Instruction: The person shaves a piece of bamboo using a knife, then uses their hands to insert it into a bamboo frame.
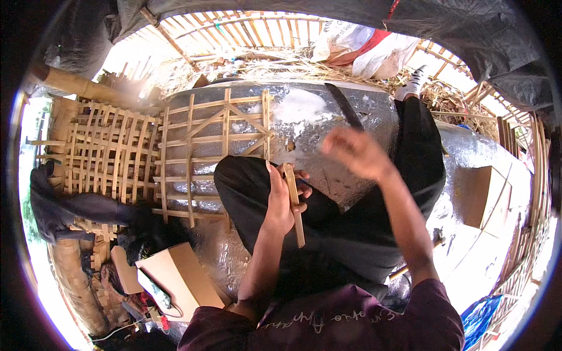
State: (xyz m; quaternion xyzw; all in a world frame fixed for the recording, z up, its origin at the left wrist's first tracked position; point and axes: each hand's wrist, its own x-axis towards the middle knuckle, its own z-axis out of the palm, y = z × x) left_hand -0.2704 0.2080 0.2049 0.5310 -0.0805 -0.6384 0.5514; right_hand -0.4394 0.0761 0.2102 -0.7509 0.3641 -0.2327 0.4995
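Note:
My left hand (283, 199) is closed around a short, flat bamboo strip (294, 202), which stands lengthwise over my crossed legs. Smeared by motion, my right hand (355, 153) hangs above the silver sheet (304, 146); its fingers are too blurred to read. Just beyond it lies a dark, long-bladed knife (344, 105), its near end partly hidden by the hand. To the left of my knee, a bamboo lattice frame (226, 131) of crossed strips with two diagonal pieces rests on the sheet.
A denser woven bamboo panel (111, 149) stands at the far left. Near my left elbow is a cardboard box (181, 281) with a phone (154, 289) against it. Another box (489, 196) sits at the right. Straw (252, 67) and white sacks (363, 50) line the far side.

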